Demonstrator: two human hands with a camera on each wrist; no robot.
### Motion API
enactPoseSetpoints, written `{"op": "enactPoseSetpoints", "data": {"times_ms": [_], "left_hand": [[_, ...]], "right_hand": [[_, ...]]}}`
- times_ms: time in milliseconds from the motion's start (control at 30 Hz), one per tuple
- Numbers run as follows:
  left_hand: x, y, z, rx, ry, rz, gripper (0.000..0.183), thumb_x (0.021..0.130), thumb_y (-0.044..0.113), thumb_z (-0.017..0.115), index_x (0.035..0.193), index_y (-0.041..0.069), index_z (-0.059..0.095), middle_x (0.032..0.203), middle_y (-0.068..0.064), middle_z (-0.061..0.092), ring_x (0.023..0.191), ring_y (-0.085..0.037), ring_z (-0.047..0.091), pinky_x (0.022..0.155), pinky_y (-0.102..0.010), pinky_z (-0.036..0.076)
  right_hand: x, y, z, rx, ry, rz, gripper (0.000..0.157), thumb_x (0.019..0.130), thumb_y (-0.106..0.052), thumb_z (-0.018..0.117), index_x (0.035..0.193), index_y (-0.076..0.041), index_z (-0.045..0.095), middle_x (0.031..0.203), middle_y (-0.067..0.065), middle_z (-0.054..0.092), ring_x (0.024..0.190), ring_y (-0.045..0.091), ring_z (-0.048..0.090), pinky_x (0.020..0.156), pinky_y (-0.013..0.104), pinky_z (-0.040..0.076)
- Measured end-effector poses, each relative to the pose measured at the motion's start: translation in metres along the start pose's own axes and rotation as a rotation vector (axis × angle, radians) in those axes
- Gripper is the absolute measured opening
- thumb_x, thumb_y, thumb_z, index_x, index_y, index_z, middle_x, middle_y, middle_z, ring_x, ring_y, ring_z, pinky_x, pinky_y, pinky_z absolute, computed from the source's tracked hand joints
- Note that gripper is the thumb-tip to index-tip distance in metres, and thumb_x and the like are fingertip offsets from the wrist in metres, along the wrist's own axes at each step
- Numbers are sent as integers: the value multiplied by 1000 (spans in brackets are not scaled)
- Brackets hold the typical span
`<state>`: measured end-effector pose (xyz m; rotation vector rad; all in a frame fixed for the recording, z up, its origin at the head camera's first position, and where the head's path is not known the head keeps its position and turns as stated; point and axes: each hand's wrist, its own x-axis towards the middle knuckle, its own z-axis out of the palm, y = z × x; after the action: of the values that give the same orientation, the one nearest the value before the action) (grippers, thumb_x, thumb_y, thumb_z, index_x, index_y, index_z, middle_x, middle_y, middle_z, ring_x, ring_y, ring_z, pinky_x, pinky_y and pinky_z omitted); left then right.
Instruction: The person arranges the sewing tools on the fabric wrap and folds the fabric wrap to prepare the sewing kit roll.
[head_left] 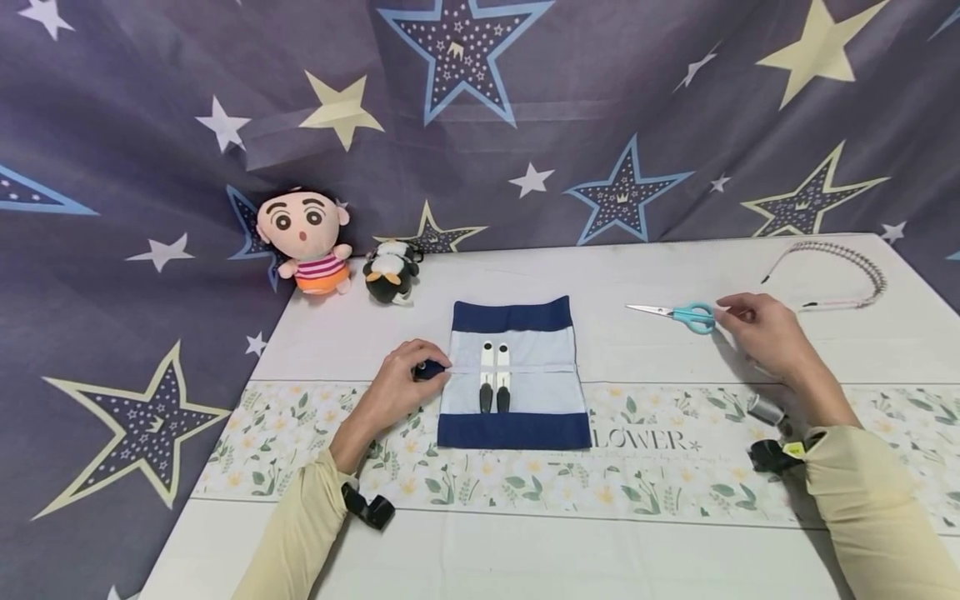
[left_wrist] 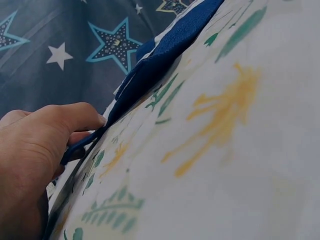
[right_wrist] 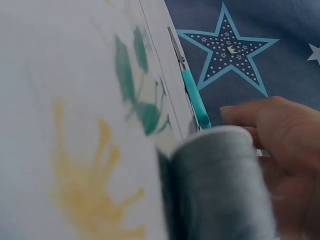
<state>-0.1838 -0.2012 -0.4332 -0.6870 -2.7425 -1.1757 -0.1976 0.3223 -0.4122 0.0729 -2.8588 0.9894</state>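
Dark star-printed fabric hung behind the white, flower-banded table. The left hand pinched a navy tab at the left edge of the blue cloth, where 2 white-and-black implements lay. Loosely bent, the right hand hovered partly open beside turquoise scissors, contact unclear.

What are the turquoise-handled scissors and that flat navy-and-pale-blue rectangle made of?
The turquoise-handled scissors: silvery blades look like polished metal because they gleam; handles are probably smooth plastic, evenly coloured. The navy-and-pale-blue rectangular cloth: seems matte woven fabric, since it bends and its edges ripple; whether cotton or synthetic, I can't tell.
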Motion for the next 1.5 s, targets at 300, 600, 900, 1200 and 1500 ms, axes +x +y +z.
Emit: {"op": "enactPoseSetpoints", "data": {"times_ms": [300, 600, 900, 1200, 1500], "left_hand": [[-1, -2, 1, -12, 2, 3, 11, 94, 12, 77, 104, 12, 78, 117, -5, 67, 110, -26, 60, 88, -45, 53], [-1, -2, 1, -23, -3, 9, 11, 94, 11, 77, 104, 11, 78, 117, -5, 67, 110, -27, 60, 88, -45, 54], [-1, -2, 1, -29, -3, 4, 11, 94, 12, 77, 105, 11, 78, 117, -5, 67, 110, -26, 59, 86, -43, 55], [-1, -2, 1, -35, -5, -4, 11, 94, 13, 76, 106, 12, 77, 118, -4, 66, 110, -25, 59, 84, -42, 55], [-1, -3, 1, -30, 3, 8, 11, 94, 12, 77, 105, 12, 77, 118, -4, 67, 110, -25, 59, 86, -43, 54]], "right_hand": [[7, 2, 8, -31, -28, -40, 42, 106, -17, 59, 129, 18, 57, 105, 30, 58, 91, 38, 53, 73, 48, 44], [9, 1, 12, -42, 2, -43, 40, 105, -15, 60, 123, 21, 58, 109, 35, 55, 99, 47, 55, 81, 62, 45], [10, 4, 11, 1, -27, -24, 40, 105, -17, 60, 122, 19, 54, 111, 34, 56, 100, 47, 58, 83, 59, 46], [5, 1, 12, 51, 6, -28, 41, 107, -19, 57, 131, 12, 45, 110, 27, 58, 102, 42, 59, 79, 35, 45], [5, -2, 11, 162, 118, -125, 35, 106, -15, 61, 131, 7, 52, 103, 23, 64, 84, 9, 53, 68, 18, 39]]}}
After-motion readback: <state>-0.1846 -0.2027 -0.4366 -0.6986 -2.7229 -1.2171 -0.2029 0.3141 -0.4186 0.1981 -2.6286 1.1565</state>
